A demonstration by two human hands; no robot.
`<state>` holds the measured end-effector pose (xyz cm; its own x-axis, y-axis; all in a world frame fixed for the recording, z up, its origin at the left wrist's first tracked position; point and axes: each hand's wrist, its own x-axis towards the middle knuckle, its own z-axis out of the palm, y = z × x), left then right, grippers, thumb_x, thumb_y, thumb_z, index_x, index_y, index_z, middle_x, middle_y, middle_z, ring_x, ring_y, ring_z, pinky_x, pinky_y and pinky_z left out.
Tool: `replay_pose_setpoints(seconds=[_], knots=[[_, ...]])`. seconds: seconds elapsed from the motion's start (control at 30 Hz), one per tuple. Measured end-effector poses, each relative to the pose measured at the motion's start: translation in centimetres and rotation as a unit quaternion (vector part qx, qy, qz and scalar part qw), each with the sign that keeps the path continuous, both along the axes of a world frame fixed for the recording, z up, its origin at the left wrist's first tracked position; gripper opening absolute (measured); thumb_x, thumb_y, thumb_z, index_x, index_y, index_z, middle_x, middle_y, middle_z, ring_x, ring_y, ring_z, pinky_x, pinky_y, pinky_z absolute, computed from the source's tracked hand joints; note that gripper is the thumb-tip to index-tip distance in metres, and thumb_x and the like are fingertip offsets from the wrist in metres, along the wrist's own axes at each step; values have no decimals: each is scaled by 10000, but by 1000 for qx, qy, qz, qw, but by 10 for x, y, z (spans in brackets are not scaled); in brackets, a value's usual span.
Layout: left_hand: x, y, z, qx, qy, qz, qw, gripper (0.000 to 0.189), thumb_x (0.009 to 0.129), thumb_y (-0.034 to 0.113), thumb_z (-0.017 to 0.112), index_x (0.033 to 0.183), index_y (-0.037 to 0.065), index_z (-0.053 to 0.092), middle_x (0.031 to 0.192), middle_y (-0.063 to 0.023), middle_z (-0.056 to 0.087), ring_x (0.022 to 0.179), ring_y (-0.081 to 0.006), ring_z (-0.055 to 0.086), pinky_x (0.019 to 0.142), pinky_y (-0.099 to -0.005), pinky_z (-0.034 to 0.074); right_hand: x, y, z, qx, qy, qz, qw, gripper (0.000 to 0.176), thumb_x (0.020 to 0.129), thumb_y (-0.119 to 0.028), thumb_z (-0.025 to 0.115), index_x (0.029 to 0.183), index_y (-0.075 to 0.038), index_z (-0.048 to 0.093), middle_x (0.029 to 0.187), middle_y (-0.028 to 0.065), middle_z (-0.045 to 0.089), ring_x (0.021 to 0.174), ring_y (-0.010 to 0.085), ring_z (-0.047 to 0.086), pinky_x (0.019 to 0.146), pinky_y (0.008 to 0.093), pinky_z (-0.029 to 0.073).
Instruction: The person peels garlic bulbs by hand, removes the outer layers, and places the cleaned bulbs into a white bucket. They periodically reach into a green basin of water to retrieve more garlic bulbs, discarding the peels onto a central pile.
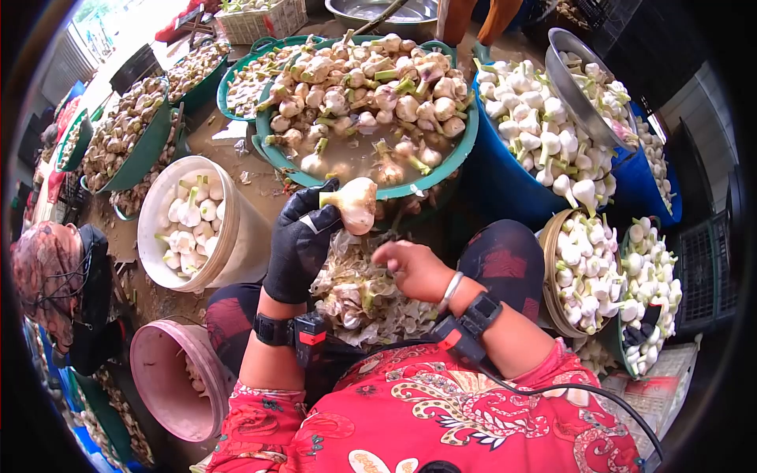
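Note:
My left hand (301, 244), in a black glove, is closed on a garlic bulb (356, 206), its cut stem between thumb and fingers and its round end facing right. My bare right hand (414, 270) is just below and right of the bulb, apart from it, with its fingers curled; whether anything is in them is hidden. Beneath both hands lies a heap of papery garlic peels (367, 303). Beyond the bulb stands a green tub (465, 162) of unpeeled garlic in murky water.
A white bucket (150, 236) of peeled garlic stands left, above a pink bucket (169, 378). At right are a blue tub (493, 177) and a tan bucket (550, 268) of white garlic. Another person (55, 276) is at far left.

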<state>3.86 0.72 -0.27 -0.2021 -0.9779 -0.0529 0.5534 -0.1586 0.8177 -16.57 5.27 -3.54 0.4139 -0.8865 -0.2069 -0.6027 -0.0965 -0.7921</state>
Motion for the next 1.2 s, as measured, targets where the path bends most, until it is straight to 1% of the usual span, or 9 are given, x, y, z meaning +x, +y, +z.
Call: replay_pose_setpoints(seconds=[0.1, 0.2, 0.47, 0.57, 0.63, 0.87, 1.0, 1.07, 1.2], knots=[[-3, 3, -4, -18, 33, -32, 999, 369, 817, 22, 608, 1178, -18, 543, 1101, -95, 611, 1015, -194, 580, 904, -329, 461, -4, -22, 16, 97, -367, -94, 920, 812, 671, 111, 591, 1407, -83, 307, 1236, 57, 514, 1155, 166, 456, 976, 296, 379], [-12, 6, -2, -34, -28, -48, 998, 388, 814, 16, 608, 1193, -23, 537, 1119, -95, 605, 1033, -189, 570, 914, -325, 453, 1, -24, 51, 212, -528, -99, 816, 773, 684, 66, 654, 1377, -89, 349, 1199, 71, 527, 1059, 153, 535, 901, 302, 454], [-23, 6, 6, 19, -29, -81, 996, 358, 859, 78, 596, 1200, -18, 547, 1110, -106, 612, 965, -182, 607, 863, -323, 498, 9, -14, 40, -19, -395, -160, 905, 703, 679, 78, 697, 1305, -81, 420, 1119, 56, 575, 986, 135, 578, 832, 290, 495], [-20, 7, 3, -6, -17, -77, 997, 347, 868, 84, 589, 1195, -25, 552, 1072, -118, 629, 908, -190, 632, 805, -325, 525, 6, -13, 44, 60, -447, -191, 872, 691, 681, 86, 689, 1297, -78, 422, 1100, 51, 580, 968, 134, 584, 824, 296, 504], [-19, 9, -4, 1, -25, -76, 997, 342, 871, 82, 585, 1194, -27, 552, 1072, -118, 628, 906, -190, 633, 796, -324, 527, 5, -15, 43, 156, -541, -233, 793, 661, 683, 100, 681, 1273, -76, 440, 1098, 61, 564, 963, 143, 580, 802, 298, 524], [-22, 8, 0, 1, -110, -61, 992, 337, 883, 88, 577, 1196, -33, 548, 1068, -111, 626, 908, -184, 630, 797, -326, 533, 17, -10, 38, 18, -443, -209, 871, 652, 704, 85, 674, 1286, -70, 423, 1030, 68, 600, 924, 153, 594, 786, 300, 516], [-19, 7, 2, 10, -71, -104, 992, 346, 886, 89, 574, 1206, -37, 540, 1068, -111, 627, 900, -179, 630, 790, -328, 534, 13, -12, 33, 95, -495, -232, 832, 646, 700, 73, 699, 1272, -57, 429, 1050, 79, 589, 929, 161, 589, 790, 305, 524], [-21, 9, -2, 11, -35, -82, 996, 348, 889, 85, 566, 1212, -39, 534, 1086, -114, 621, 891, -183, 634, 782, -327, 537, 10, -12, 34, 163, -570, -257, 764, 618, 726, 67, 682, 1275, -57, 426, 1051, 95, 595, 917, 178, 596, 790, 317, 524], [-20, 9, 2, 19, -36, -91, 995, 360, 884, 97, 574, 1214, -41, 532, 1097, -113, 614, 860, -179, 636, 764, -325, 541, 6, -12, 36, 198, -584, -254, 745, 604, 738, 69, 668, 1278, -55, 426, 1050, 101, 600, 919, 187, 599, 800, 322, 521]])
